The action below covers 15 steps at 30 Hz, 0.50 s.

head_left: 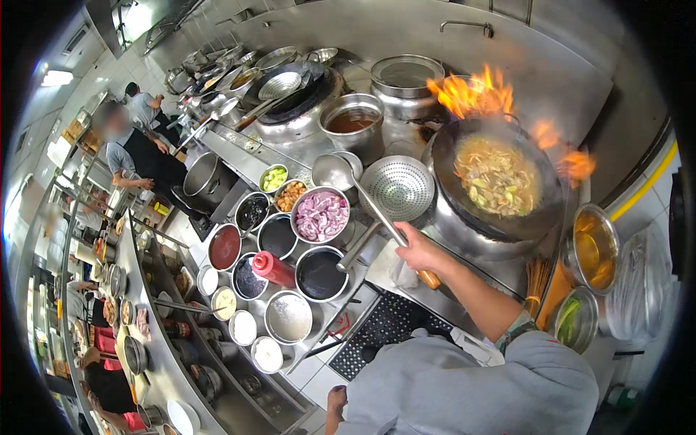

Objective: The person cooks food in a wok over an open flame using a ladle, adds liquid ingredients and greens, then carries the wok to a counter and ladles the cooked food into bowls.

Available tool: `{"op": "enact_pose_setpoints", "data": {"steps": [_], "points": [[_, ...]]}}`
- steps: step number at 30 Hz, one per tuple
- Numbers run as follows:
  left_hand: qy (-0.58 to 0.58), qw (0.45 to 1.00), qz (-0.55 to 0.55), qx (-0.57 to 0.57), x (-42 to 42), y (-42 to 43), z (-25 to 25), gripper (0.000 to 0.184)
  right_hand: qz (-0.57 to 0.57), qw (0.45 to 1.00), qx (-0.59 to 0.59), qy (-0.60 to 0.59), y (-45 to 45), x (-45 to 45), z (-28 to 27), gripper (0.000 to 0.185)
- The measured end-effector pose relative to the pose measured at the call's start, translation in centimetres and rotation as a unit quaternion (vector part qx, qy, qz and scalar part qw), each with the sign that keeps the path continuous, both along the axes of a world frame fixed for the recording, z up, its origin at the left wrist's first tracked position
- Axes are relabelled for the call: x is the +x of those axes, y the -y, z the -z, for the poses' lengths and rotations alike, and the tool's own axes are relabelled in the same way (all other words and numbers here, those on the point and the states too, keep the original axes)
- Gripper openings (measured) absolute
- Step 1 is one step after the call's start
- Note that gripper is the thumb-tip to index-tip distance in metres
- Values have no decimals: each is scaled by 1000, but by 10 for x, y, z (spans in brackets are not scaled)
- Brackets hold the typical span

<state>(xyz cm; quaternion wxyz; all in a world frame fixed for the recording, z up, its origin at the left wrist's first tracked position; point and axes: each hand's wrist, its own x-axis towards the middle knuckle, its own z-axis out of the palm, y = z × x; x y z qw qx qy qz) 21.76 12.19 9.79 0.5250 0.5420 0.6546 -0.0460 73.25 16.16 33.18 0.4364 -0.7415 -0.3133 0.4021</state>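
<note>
My right hand is closed round the long handle of a steel ladle, just above its wooden end. The ladle's bowl lies over a steel pot, left of a perforated strainer. To the right of the hand, a dark wok on the burner holds sliced food in broth, with flames at its back and right rims. Low in the view my left hand hangs by the grey shirt; its fingers look curled, and whether it holds anything is hidden.
Bowls of sauces, powders and chopped onion stand left of the hand, with a red squeeze bottle among them. A pot of brown liquid is behind. Metal bowls stand at right. Several people are at left.
</note>
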Motion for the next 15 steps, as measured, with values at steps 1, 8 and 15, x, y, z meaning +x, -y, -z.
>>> {"op": "enact_pose_setpoints", "data": {"steps": [1,8,15], "points": [[-2,1000,-5,-1,0,-1,-2,27,-4,1000,-6,-18,2,2,-5,65],[19,999,-40,-25,-5,-7,4,21,8,998,-4,-62,-3,0,-9,64],[-12,998,47,41,-20,-6,9,25,21,989,36,-141,-8,-1,7,61]]}}
